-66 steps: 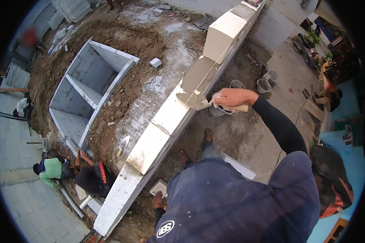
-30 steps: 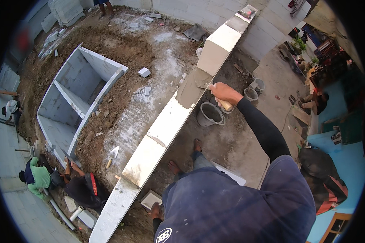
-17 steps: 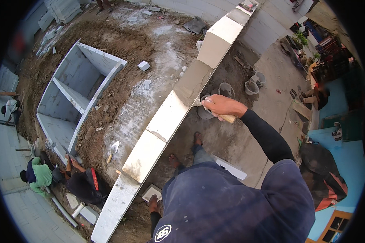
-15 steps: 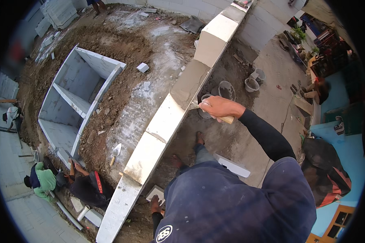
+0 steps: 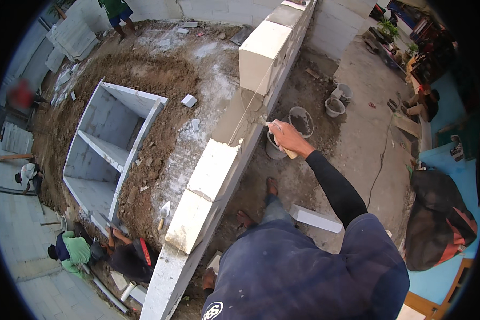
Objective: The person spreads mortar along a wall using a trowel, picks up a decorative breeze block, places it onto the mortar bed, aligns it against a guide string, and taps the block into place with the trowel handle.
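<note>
My right hand (image 5: 289, 138) grips a trowel by its wooden handle (image 5: 291, 154). The trowel's blade meets the right edge of a wet grey mortar bed (image 5: 234, 120) on top of a low block wall. Beyond the mortar stands a taller pale block (image 5: 261, 56); nearer to me run more pale wall blocks (image 5: 213, 169). A thin string (image 5: 253, 98) crosses above the mortar. Low at my left side, my left hand (image 5: 210, 279) is closed at the edge of a small pale block (image 5: 215, 261), most of which my body hides.
Buckets (image 5: 301, 121) stand right of the wall, and a long white block (image 5: 317, 218) lies by my feet. Left of the wall are a divided block pit (image 5: 98, 144), a second trowel (image 5: 164, 214) and co-workers (image 5: 128, 258). A dark cover (image 5: 437, 221) lies at the right.
My right hand has moved the trowel farther along the mortar's right edge. The view has shifted, and the string and the tall block's near face show more clearly. My left hand stays low.
</note>
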### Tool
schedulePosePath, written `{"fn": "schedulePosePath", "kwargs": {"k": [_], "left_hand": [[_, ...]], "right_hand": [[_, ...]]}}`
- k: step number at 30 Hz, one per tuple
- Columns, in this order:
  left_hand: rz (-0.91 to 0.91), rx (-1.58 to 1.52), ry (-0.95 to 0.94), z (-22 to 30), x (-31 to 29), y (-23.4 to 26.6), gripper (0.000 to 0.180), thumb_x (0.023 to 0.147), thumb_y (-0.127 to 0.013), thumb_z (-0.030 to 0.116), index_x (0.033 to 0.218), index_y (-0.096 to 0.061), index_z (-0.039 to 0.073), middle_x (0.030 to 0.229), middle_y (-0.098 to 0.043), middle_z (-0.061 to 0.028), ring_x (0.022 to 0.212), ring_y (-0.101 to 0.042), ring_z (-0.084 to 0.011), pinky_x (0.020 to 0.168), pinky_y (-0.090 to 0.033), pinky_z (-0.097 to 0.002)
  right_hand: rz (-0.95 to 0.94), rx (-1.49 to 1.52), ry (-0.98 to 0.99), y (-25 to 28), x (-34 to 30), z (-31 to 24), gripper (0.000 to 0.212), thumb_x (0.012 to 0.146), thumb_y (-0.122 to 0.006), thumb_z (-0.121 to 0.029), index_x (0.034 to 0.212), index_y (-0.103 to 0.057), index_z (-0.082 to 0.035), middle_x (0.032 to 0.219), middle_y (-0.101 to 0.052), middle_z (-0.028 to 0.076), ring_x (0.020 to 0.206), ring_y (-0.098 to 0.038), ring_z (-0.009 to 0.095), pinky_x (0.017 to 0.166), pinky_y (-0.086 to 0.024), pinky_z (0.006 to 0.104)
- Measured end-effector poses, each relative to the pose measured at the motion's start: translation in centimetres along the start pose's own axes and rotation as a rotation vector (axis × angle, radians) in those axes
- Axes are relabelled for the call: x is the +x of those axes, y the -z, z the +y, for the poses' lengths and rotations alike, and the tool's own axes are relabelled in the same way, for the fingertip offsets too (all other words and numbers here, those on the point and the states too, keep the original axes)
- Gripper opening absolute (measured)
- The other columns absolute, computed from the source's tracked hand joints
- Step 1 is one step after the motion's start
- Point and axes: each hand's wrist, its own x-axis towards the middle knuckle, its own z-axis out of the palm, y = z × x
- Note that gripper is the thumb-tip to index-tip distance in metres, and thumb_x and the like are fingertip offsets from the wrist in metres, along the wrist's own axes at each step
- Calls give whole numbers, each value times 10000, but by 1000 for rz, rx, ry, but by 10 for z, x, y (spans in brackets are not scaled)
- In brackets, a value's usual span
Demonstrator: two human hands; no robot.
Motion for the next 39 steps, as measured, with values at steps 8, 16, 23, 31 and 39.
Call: {"fn": "schedulePosePath", "kwargs": {"k": [8, 16, 23, 31, 39], "left_hand": [[57, 150, -19, 56, -43, -41, 619, 989, -629, 341, 1496, -456, 33, 1528, -479, -168, 1342, -515, -340, 1045, -449, -505], [74, 3, 14, 61, -73, -76, 730, 1000, -607, 421, 1599, -358, 88, 1616, -389, -163, 1405, -456, -405, 1060, -434, -549], [37, 68, 34, 42, -65, -77, 652, 999, -611, 371, 1572, -415, 131, 1587, -421, -156, 1397, -462, -403, 1074, -452, -511], [45, -50, -79, -19, 0, -34, 457, 985, -586, 110, 1425, -558, -10, 1417, -588, -167, 1286, -593, -286, 1044, -499, -425], [-71, 428, -218, 16, 4, -9, 506, 990, -621, 231, 1456, -537, 54, 1424, -567, -128, 1289, -566, -271, 1021, -489, -453]], "right_hand": [[-243, -127, -23, 19, -67, -23, 400, 1071, -443, -363, 1005, -591, 2, 626, -568, 82, 445, -576, 191, 501, -463, 354], [-293, -48, -192, 38, -32, -28, 398, 1084, -431, -398, 974, -549, -34, 661, -531, 36, 459, -528, 132, 459, -450, 313], [-529, -293, -90, 13, -89, -65, 402, 1082, -435, -369, 970, -557, -3, 611, -525, 45, 471, -563, 144, 480, -452, 336], [-272, -324, 96, -20, -56, -21, 446, 1074, -438, -399, 1015, -597, 13, 741, -639, 203, 644, -653, 378, 687, -503, 497], [-169, -480, 131, 24, -54, -44, 472, 1072, -419, -379, 909, -593, 29, 738, -637, 216, 719, -673, 414, 722, -500, 518]]}}
